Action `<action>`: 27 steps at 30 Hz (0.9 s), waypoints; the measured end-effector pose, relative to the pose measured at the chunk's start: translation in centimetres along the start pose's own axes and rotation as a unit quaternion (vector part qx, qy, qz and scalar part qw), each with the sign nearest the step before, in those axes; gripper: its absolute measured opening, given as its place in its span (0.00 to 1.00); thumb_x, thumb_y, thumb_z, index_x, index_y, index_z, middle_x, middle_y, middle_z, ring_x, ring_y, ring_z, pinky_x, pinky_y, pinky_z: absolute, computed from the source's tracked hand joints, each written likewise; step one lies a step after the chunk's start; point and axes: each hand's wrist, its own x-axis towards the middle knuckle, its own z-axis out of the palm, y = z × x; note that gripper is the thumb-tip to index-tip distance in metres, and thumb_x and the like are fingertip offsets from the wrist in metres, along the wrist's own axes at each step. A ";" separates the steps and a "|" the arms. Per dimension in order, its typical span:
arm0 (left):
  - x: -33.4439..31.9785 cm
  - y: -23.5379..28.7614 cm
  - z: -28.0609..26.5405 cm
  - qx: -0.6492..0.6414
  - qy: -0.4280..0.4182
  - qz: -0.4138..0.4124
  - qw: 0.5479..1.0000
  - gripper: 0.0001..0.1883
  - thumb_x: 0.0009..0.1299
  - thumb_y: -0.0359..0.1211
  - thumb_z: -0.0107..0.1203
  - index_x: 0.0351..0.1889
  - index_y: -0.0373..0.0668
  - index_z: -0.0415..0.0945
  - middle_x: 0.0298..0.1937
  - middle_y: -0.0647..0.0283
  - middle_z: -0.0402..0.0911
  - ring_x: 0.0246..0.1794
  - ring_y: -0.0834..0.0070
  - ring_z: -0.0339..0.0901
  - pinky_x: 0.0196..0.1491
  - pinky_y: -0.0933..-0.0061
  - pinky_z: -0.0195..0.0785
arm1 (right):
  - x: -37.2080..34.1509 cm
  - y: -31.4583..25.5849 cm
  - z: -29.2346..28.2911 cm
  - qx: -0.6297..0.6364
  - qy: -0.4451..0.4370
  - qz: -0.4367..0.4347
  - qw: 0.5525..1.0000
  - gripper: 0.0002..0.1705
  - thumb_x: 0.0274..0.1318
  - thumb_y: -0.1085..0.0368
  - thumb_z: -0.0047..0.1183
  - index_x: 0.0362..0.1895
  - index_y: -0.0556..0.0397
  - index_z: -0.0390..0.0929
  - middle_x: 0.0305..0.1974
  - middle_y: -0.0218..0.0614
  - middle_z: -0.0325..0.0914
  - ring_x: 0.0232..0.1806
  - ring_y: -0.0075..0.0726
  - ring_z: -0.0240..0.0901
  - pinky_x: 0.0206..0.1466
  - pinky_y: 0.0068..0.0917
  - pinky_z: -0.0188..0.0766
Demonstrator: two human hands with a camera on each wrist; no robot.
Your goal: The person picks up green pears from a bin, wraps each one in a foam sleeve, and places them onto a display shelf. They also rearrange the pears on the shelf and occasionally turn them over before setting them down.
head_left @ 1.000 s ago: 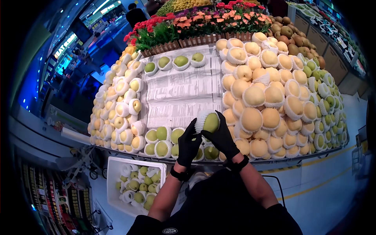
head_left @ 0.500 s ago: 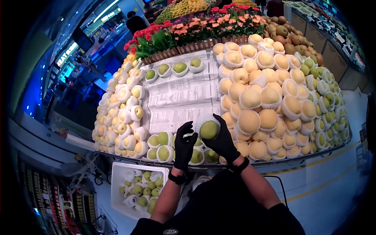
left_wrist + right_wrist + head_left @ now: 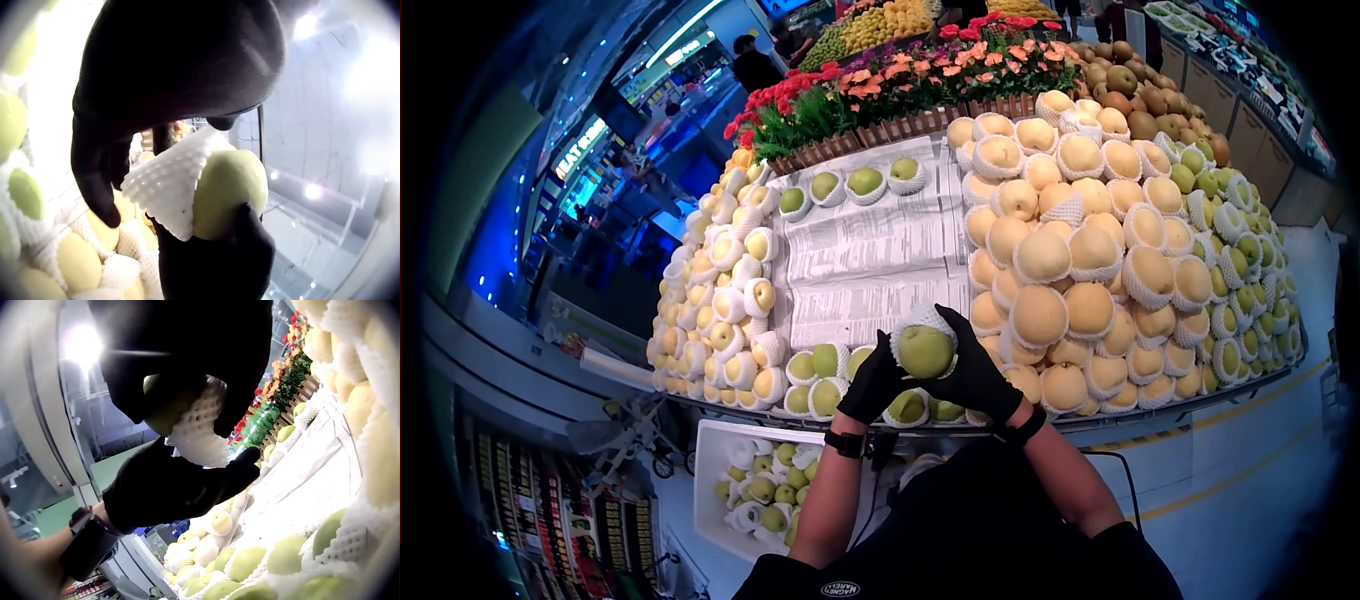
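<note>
A green pear (image 3: 926,350) in a white foam net (image 3: 172,187) is held up over the near edge of the display. My black-gloved right hand (image 3: 980,375) grips it, with the thumb across the pear's bare end in the left wrist view. The black-gloved left hand (image 3: 874,386) is at the pear's left side. Its fingers reach out fairly straight beside the net, as the right wrist view shows. Under the hands, a front row of netted green pears (image 3: 826,396) is partly hidden by them.
Paper-lined display (image 3: 850,260) has a back row of green pears (image 3: 865,182). Yellow pears (image 3: 1040,315) are heaped at right, smaller netted fruit (image 3: 725,300) at left. A white foam box (image 3: 712,480) with green pears stands below left. Flowers (image 3: 910,75) line the back behind a small fence.
My right hand has turned the pear so its bare end faces me more. The left hand came away from the pear, then moved back beside it.
</note>
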 end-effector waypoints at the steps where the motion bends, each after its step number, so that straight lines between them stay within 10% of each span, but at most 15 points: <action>1: -0.2 0.0 0.0 -0.084 -0.041 -0.062 0.994 0.25 0.74 0.44 0.49 0.64 0.42 0.64 0.63 0.62 0.72 0.59 0.69 0.73 0.57 0.60 0.69 | 0.0 0.0 0.0 -0.005 -0.002 -0.008 1.000 0.62 0.36 0.63 0.74 0.72 0.55 0.44 0.63 0.50 0.63 0.64 0.45 0.64 0.64 0.38 0.65; 2: 0.9 -1.5 -3.2 0.378 -0.094 0.055 0.919 0.26 0.74 0.44 0.50 0.65 0.42 0.63 0.63 0.61 0.71 0.61 0.70 0.72 0.59 0.60 0.68 | 0.1 0.1 0.0 -0.005 -0.015 -0.017 1.000 0.61 0.37 0.62 0.74 0.72 0.54 0.46 0.63 0.51 0.62 0.64 0.45 0.63 0.64 0.38 0.65; 3: 1.1 -1.5 -3.6 0.749 -0.040 0.184 0.636 0.27 0.73 0.44 0.51 0.65 0.42 0.62 0.64 0.61 0.71 0.62 0.70 0.70 0.61 0.60 0.67 | 0.2 0.0 0.0 -0.005 -0.028 -0.026 0.999 0.60 0.37 0.62 0.74 0.72 0.53 0.48 0.63 0.51 0.62 0.65 0.46 0.62 0.64 0.38 0.65; 9: 2.0 -3.6 -6.5 0.521 -0.002 0.228 0.823 0.34 0.58 0.34 0.69 0.61 0.36 0.65 0.55 0.55 0.78 0.54 0.65 0.77 0.55 0.67 0.71 | 0.8 -0.8 -0.6 -0.227 -0.043 -0.033 0.972 0.54 0.39 0.62 0.72 0.71 0.44 0.55 0.61 0.52 0.61 0.65 0.51 0.60 0.62 0.38 0.65; 14: -1.0 -1.0 0.0 0.575 0.048 0.282 0.766 0.27 0.65 0.34 0.63 0.60 0.40 0.68 0.57 0.59 0.77 0.57 0.68 0.74 0.57 0.67 0.69 | 0.8 0.1 0.2 -0.023 -0.046 0.064 0.997 0.53 0.42 0.63 0.71 0.71 0.51 0.53 0.61 0.49 0.61 0.64 0.50 0.61 0.63 0.39 0.64; 16: -0.3 -2.7 -1.5 0.197 0.023 0.210 0.957 0.24 0.69 0.37 0.58 0.61 0.42 0.68 0.59 0.59 0.75 0.59 0.67 0.72 0.59 0.64 0.68 | 0.4 1.8 1.6 0.095 -0.005 0.046 0.994 0.53 0.42 0.64 0.70 0.71 0.55 0.52 0.60 0.49 0.61 0.64 0.49 0.61 0.63 0.38 0.65; 17: -0.3 -3.3 -2.4 0.081 0.016 0.181 0.980 0.22 0.70 0.38 0.55 0.61 0.43 0.68 0.59 0.60 0.74 0.60 0.67 0.71 0.59 0.63 0.67 | 0.3 2.3 2.0 0.041 0.009 0.015 0.999 0.53 0.42 0.64 0.71 0.70 0.57 0.52 0.61 0.49 0.61 0.64 0.48 0.61 0.63 0.38 0.65; 22: -0.7 -3.3 -2.7 -0.149 0.030 0.130 0.980 0.17 0.75 0.39 0.48 0.59 0.45 0.68 0.60 0.62 0.73 0.61 0.66 0.70 0.61 0.58 0.66 | 0.4 1.4 3.1 -0.105 0.067 -0.016 0.992 0.51 0.40 0.63 0.73 0.67 0.57 0.56 0.62 0.49 0.62 0.64 0.46 0.63 0.62 0.36 0.67; 27: -2.7 -2.7 -3.2 -0.168 0.078 0.133 0.974 0.17 0.74 0.34 0.48 0.59 0.41 0.66 0.58 0.58 0.73 0.59 0.64 0.72 0.62 0.57 0.67 | 0.3 1.0 3.9 0.047 0.032 0.060 0.997 0.48 0.38 0.62 0.73 0.64 0.56 0.59 0.56 0.42 0.69 0.58 0.39 0.68 0.61 0.34 0.67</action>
